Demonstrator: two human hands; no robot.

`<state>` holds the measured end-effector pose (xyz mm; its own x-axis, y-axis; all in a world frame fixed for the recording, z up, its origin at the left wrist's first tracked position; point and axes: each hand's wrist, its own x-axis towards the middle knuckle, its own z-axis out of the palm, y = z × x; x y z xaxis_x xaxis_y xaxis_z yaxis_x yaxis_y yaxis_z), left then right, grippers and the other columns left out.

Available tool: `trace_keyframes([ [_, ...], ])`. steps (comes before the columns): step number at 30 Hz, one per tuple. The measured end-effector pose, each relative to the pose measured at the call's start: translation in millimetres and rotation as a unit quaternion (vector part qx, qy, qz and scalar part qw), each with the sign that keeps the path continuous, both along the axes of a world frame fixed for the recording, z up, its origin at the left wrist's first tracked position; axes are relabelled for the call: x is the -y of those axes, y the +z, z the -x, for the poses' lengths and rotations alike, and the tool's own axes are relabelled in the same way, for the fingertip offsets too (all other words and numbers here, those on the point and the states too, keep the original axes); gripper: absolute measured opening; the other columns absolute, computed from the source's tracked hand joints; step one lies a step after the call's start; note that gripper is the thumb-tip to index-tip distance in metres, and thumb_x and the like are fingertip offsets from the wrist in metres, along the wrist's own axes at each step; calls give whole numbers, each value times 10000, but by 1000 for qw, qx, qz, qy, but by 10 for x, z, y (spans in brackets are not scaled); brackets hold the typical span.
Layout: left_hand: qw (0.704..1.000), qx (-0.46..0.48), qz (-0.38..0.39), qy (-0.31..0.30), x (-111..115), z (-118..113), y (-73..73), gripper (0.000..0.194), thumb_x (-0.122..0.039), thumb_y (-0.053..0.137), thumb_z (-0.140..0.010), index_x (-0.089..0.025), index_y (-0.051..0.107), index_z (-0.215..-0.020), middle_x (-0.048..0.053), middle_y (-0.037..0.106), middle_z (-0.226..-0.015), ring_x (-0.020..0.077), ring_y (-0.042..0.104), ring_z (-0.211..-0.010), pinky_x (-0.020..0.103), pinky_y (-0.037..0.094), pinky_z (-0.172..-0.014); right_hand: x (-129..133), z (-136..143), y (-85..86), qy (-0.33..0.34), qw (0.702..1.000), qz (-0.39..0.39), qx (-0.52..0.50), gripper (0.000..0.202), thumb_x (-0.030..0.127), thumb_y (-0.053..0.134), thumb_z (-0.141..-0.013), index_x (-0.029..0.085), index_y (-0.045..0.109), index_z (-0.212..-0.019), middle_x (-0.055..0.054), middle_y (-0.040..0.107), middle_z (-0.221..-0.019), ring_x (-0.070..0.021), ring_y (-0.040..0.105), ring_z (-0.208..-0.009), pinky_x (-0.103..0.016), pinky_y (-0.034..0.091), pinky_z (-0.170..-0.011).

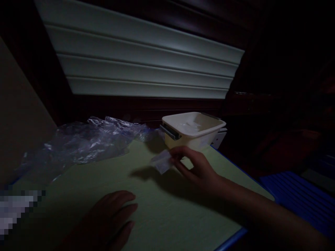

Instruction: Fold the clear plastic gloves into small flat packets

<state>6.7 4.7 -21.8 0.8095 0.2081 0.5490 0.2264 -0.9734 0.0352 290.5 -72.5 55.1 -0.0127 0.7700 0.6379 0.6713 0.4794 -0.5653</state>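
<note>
Between the thumb and fingers of my right hand (pixel 192 165) is a small, clear plastic piece (pixel 161 161), flat-sided and slightly blurred; its exact kind I cannot make out. It hangs above the pale green tabletop (pixel 154 209), casting a shadow to its left. Just beyond this hand stands a cream plastic bin (pixel 187 139) with dark handles, and some clear plastic pieces (pixel 192 125) lie inside it. My left hand (pixel 110 219) rests low over the near part of the table, its fingers apart and nothing in them.
Crumpled clear plastic sheeting (pixel 91 139) covers the table's back left. A white power strip (pixel 219 138) sits behind the bin. Past the table's blue right edge is a blue slatted seat (pixel 300 195). White slatted panels (pixel 146 59) rise at the back. A pixelated patch covers the lower left.
</note>
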Motion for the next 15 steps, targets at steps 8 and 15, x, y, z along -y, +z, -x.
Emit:
trace_keyframes([
  [8, 997, 9, -71, -6, 87, -146, 240, 250, -172, 436, -896, -252, 579, -1084, 8, 656, -1071, 159, 621, -978, 231, 517, -865, -408, -778, 679, -209, 974, -17, 83, 53, 163, 552, -835, 199, 516, -821, -19, 600, -770, -181, 591, -733, -310, 458, -689],
  [15, 998, 23, -51, -9, 107, -168, 243, 232, -160, 451, -855, -237, 603, -1014, 27, 679, -1003, 193, 642, -910, 270, 543, -774, -844, -1213, 873, -177, 942, 226, 171, 199, 303, 588, -937, 152, 625, -1062, -56, 657, -1022, -164, 647, -824, -340, 557, -718],
])
